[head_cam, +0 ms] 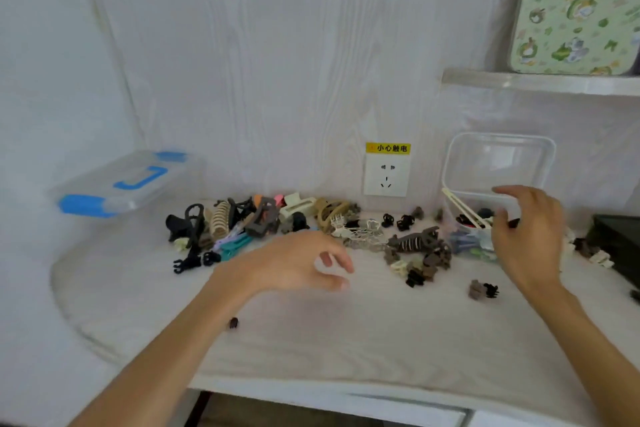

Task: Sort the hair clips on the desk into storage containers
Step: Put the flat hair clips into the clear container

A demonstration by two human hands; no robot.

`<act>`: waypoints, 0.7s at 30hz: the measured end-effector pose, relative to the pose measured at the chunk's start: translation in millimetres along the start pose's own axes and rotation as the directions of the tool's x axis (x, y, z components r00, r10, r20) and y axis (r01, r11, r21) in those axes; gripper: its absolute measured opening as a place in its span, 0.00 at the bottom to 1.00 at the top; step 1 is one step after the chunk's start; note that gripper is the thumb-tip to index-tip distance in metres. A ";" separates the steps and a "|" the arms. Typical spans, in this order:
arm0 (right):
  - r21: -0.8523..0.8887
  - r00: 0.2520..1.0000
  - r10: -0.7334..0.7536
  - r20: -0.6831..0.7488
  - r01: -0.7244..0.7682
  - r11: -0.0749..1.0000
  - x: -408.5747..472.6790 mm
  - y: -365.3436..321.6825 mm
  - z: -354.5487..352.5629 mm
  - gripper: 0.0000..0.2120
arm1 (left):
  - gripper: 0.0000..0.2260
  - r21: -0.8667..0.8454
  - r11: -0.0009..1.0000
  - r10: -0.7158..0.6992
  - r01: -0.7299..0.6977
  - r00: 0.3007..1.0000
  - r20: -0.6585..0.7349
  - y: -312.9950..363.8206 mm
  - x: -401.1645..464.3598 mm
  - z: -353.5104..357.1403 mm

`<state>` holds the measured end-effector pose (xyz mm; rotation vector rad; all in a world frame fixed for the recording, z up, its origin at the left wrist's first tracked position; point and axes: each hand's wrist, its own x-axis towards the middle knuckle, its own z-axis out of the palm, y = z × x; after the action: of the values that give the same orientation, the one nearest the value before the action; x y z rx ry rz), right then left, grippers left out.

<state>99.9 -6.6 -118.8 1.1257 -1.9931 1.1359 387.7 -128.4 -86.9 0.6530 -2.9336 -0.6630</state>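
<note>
Hair clips lie along the back of the white desk (pixel 346 333). Large claw clips (pixel 242 218) are piled at the left, and small brown and black clips (pixel 420 258) are in the middle. A pair of small clips (pixel 483 289) and one dark clip (pixel 233 322) lie apart. My left hand (pixel 294 262) hovers over the desk, fingers curled on a small white clip (pixel 327 266). My right hand (pixel 528 236) is at the front of a clear open container (pixel 498 156) that leans on the wall, pinching a small black clip (pixel 514 222). Several clips lie inside it.
A clear box with blue latches (pixel 121 184) sits at the far left. A wall socket (pixel 387 175) is behind the clips. A black object (pixel 616 243) stands at the right edge, with pale clips (pixel 599 256) beside it. A shelf (pixel 540 81) juts out above.
</note>
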 end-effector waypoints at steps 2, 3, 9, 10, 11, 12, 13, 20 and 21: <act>0.078 0.995 -0.073 0.065 0.068 0.995 -8.4 -33.3 13.4 0.11 | 0.13 0.030 0.996 -0.087 0.086 0.996 0.031 -26.4 -45.9 -7.9; 0.115 0.989 -0.111 0.100 0.099 0.988 -13.9 -51.0 21.4 0.11 | 0.15 0.033 0.992 -0.126 0.124 0.991 0.042 -38.2 -64.3 -9.8; 0.237 0.860 -0.398 0.320 0.334 0.912 -47.4 -137.6 71.9 0.12 | 0.12 -0.072 0.958 -0.281 0.279 0.959 -0.023 -86.2 -118.2 -0.9; 0.233 0.840 -0.410 0.356 0.345 0.909 -50.9 -145.7 80.0 0.12 | 0.08 -0.099 0.954 -0.290 0.283 0.956 -0.055 -90.2 -116.8 1.9; 0.224 0.823 -0.413 0.390 0.351 0.909 -53.2 -153.3 88.5 0.13 | 0.06 -0.110 0.952 -0.296 0.286 0.952 -0.081 -92.9 -114.3 3.8; 0.210 0.807 -0.416 0.419 0.359 0.909 -55.1 -159.2 95.9 0.13 | 0.07 -0.112 0.953 -0.293 0.282 0.950 -0.104 -93.5 -109.7 6.1; 0.186 0.789 -0.419 0.449 0.376 0.908 -54.9 -167.1 105.2 0.14 | 0.08 -0.097 0.956 -0.287 0.276 0.949 -0.128 -95.1 -103.6 6.8; 0.015 0.697 -0.312 0.645 0.397 0.918 -41.9 -188.2 131.4 0.19 | 0.15 -0.066 0.973 -0.229 0.220 0.913 -0.339 -64.8 -28.0 30.3; 0.009 0.680 -0.288 0.674 0.382 0.924 -38.8 -188.9 130.9 0.18 | 0.17 -0.092 0.973 -0.231 0.213 0.907 -0.352 -64.0 -24.4 29.3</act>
<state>274.4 -160.1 -137.1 1.9289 -2.1708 0.4028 430.4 -158.9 -139.7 0.9966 -2.5185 -0.5615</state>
